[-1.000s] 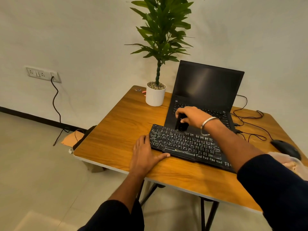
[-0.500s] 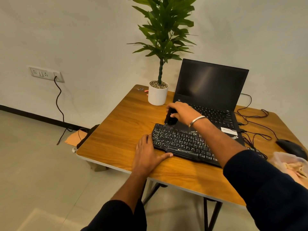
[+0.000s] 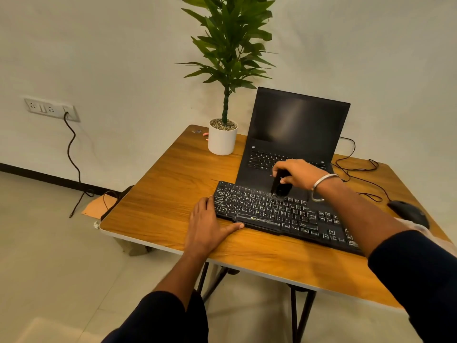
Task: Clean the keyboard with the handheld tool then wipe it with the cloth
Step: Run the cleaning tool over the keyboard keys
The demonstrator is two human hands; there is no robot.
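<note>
Gripping a small black handheld brush tool [image 3: 280, 185], the right hand [image 3: 296, 173] has its fingers closed round the body, bristles down on the upper key rows of the flat black plastic keyboard [image 3: 279, 214]. That keyboard lies on the wooden table [image 3: 173, 184], just in front of the open black laptop [image 3: 294, 134]. The left hand [image 3: 206, 225] lies flat and spread, thumb against the keyboard's near edge. Light and rigid, the board would likely slide, so bracing its frame seems wise. No cloth is clearly visible.
</note>
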